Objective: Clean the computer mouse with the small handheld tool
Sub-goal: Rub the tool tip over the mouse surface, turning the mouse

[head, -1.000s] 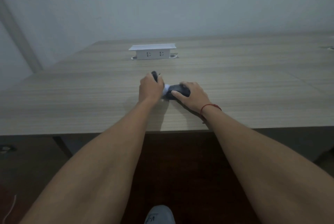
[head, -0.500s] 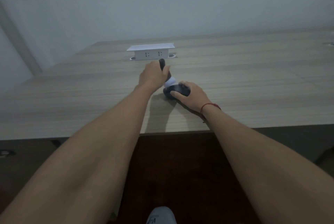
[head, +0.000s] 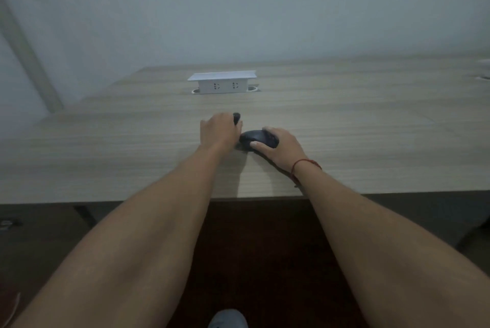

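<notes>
A black computer mouse [head: 256, 137] lies on the wooden table [head: 358, 142] in front of me. My right hand [head: 278, 146] rests over its right side and holds it down, thumb along the near edge. My left hand [head: 218, 130] is closed around a small dark handheld tool [head: 236, 117], whose top end sticks out above my fist. The fist sits low, right beside the left end of the mouse. The working tip of the tool is hidden behind my fingers.
A white pop-up socket box [head: 222, 83] stands further back on the table, centre left. The table's near edge [head: 132, 199] runs across the view below my forearms. A grey shoe [head: 228, 319] shows on the dark floor below. A plain wall is behind.
My left hand, raised above the mouse half a second ago with the tool's pale tip showing, has come back down beside the mouse's left end. My right hand stayed on the mouse.
</notes>
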A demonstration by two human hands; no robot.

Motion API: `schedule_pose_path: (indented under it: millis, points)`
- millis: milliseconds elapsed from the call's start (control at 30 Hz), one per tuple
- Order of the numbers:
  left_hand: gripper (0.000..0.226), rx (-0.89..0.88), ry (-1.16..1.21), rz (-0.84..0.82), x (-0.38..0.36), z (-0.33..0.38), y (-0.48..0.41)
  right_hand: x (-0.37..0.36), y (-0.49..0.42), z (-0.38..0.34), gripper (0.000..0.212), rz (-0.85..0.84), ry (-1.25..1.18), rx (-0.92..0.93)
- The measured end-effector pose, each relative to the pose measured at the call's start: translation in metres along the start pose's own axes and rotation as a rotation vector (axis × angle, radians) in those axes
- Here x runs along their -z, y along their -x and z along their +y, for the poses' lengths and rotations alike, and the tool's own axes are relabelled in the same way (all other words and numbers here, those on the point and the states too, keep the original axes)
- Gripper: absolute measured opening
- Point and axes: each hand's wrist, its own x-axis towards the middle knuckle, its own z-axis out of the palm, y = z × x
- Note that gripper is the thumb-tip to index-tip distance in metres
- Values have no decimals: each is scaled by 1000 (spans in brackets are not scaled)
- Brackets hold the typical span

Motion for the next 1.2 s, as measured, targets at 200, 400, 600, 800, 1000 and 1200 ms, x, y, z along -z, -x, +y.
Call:
schedule_pose_path:
  millis: [200, 400, 600, 800, 1000, 1200]
  points:
    - [43, -50, 370, 89, -4, 5, 4, 2, 1, -3, 57, -11, -5, 0]
    - [43, 38, 252, 80, 6, 5, -1, 3, 1, -4, 59, -19, 31, 13]
    - [46, 117, 157, 35, -8, 4, 18, 4, 3, -3, 59, -3, -5, 2]
    - [46, 230, 429, 147, -5, 4, 14, 8, 5, -3, 62, 1, -32, -1]
    - [50, 389, 429, 65, -11, -8, 11, 12, 4, -2, 58, -48, -68, 37]
    - [51, 361, 303, 57, -16, -13, 14, 7, 6, -6, 43, 41, 10, 39]
